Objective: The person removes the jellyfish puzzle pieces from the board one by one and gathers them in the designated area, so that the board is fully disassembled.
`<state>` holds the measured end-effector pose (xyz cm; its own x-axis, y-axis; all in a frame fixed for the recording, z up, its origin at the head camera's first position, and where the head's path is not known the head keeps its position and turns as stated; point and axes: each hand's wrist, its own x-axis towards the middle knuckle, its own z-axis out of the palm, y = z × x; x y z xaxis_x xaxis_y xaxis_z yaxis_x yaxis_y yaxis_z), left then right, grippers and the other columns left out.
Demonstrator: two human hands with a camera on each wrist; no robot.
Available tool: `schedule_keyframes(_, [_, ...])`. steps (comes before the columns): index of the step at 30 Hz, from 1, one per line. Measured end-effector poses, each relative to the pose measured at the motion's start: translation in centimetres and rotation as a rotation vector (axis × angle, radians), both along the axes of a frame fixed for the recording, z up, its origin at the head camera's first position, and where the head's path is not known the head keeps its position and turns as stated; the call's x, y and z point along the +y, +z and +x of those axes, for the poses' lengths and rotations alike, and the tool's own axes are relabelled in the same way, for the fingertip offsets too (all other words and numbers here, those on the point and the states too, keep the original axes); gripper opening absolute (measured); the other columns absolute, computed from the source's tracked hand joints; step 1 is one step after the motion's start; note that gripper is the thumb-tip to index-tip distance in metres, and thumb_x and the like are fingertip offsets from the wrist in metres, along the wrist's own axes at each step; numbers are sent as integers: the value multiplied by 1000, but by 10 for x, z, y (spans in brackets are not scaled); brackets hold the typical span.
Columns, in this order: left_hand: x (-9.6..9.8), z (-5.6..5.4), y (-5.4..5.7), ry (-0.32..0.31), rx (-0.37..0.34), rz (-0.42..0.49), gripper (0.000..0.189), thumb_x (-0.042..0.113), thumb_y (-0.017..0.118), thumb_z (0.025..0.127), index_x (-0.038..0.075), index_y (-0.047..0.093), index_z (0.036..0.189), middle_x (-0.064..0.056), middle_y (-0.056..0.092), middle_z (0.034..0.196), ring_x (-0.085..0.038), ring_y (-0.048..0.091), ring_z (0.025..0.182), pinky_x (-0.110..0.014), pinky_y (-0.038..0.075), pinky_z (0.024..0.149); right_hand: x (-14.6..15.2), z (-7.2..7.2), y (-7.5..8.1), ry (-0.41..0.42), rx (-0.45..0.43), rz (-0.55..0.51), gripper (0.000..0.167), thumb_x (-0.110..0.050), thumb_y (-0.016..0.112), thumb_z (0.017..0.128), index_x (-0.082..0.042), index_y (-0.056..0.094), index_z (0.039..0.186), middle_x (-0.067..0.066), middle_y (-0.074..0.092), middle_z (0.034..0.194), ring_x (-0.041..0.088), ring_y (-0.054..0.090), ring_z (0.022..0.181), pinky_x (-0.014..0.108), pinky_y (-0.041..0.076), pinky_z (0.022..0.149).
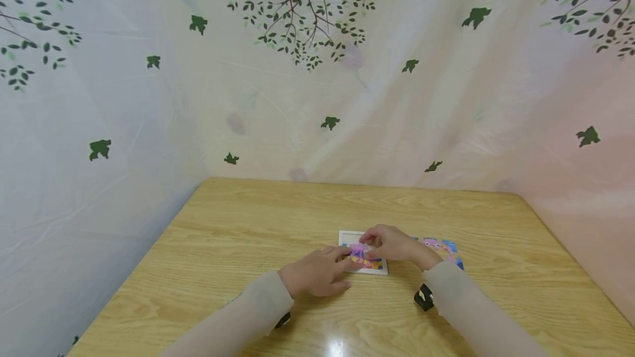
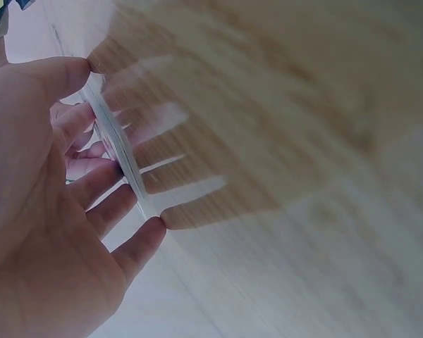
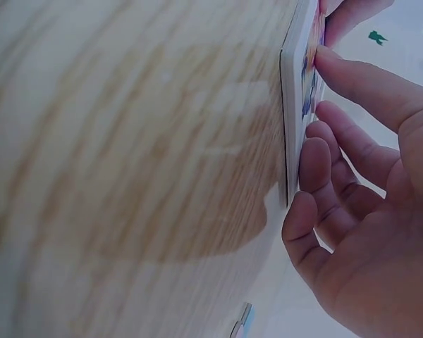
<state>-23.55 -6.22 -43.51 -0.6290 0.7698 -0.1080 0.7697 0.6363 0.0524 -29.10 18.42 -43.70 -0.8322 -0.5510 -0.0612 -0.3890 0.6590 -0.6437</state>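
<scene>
A small jigsaw puzzle in a white frame (image 1: 364, 271) lies on the wooden table, pink, blue and yellow picture parts filling its lower portion. Along its left side rests my left hand (image 1: 317, 273), fingers spread and fairly straight, some reaching over the picture. The left wrist view has those fingers at the edge of the frame (image 2: 120, 144). From the right, my right hand (image 1: 394, 244) comes over the puzzle, thumb and bent fingers close on its surface. In the right wrist view the thumb (image 3: 366, 81) meets the picture; I cannot tell whether a piece is pinched.
Loose pink and blue puzzle pieces (image 1: 453, 249) lie right of the frame, partly hidden behind the right wrist. The wooden table (image 1: 238, 225) runs back to a pale cloth (image 1: 278, 142) printed with leaves, which also hangs on both sides. Dark wrist cameras (image 1: 424, 297) sit beneath the sleeves.
</scene>
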Motion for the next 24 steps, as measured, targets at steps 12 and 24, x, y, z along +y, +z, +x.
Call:
schedule_keyframes(12, [-1, 0, -1, 1, -12, 6, 50, 40, 52, 108, 28, 46, 157, -11, 38, 164, -33, 43, 146, -48, 44, 114, 1, -3, -1, 29, -33, -71, 31, -9, 78, 92, -5, 61, 118, 6, 61, 109, 18, 54, 89, 32, 48, 80])
schedule_keyframes(24, [-1, 0, 0, 3, -20, 11, 50, 40, 52, 108, 28, 46, 156, -10, 38, 164, -31, 42, 147, -46, 42, 115, 1, -1, 2, 57, -32, -128, 22, -10, 72, 98, -9, 55, 112, 6, 66, 103, 17, 63, 89, 32, 51, 78])
